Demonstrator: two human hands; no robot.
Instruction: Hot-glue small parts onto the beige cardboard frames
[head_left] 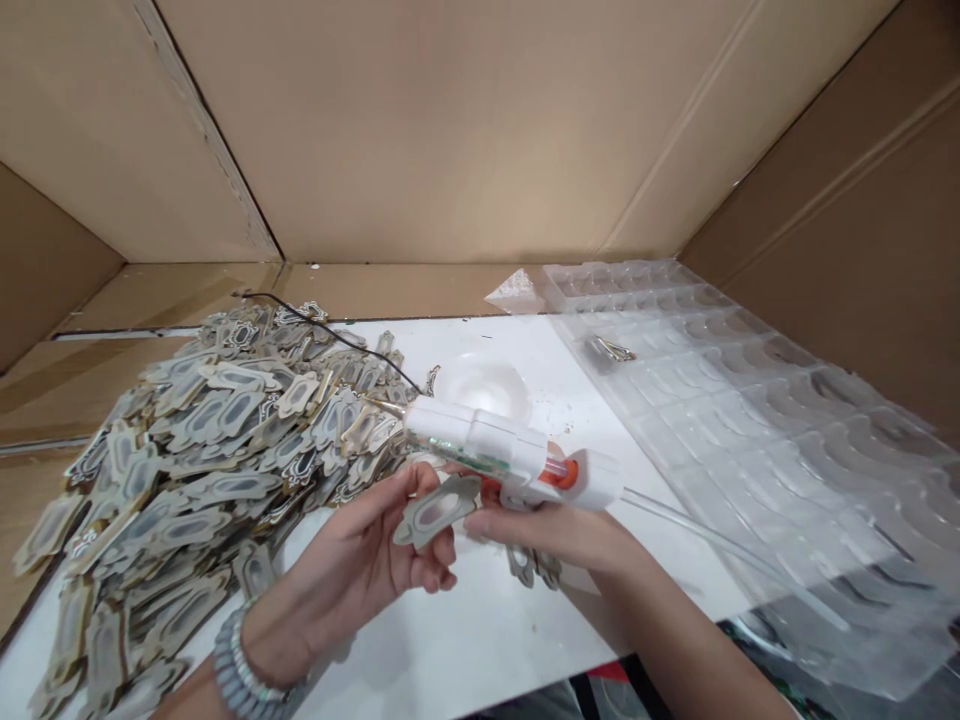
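Note:
My left hand [375,560] pinches one flat ornate cut-out piece [437,510] with a grey oval centre, held above the white tabletop [480,640]. My right hand [555,530] grips a white hot glue gun [495,450] with an orange trigger part; its metal nozzle points left toward the pile. The gun sits just above the held piece. A clear glue stick [675,515] trails out of the gun's back end. A bead bracelet sits on my left wrist [240,670].
A big heap of several similar cut-out pieces [202,460] fills the left of the table, with a black cord [330,335] over it. Clear plastic blister trays [757,430] lie on the right. A small white dish [484,385] stands behind the gun. Cardboard walls [450,130] surround the bench.

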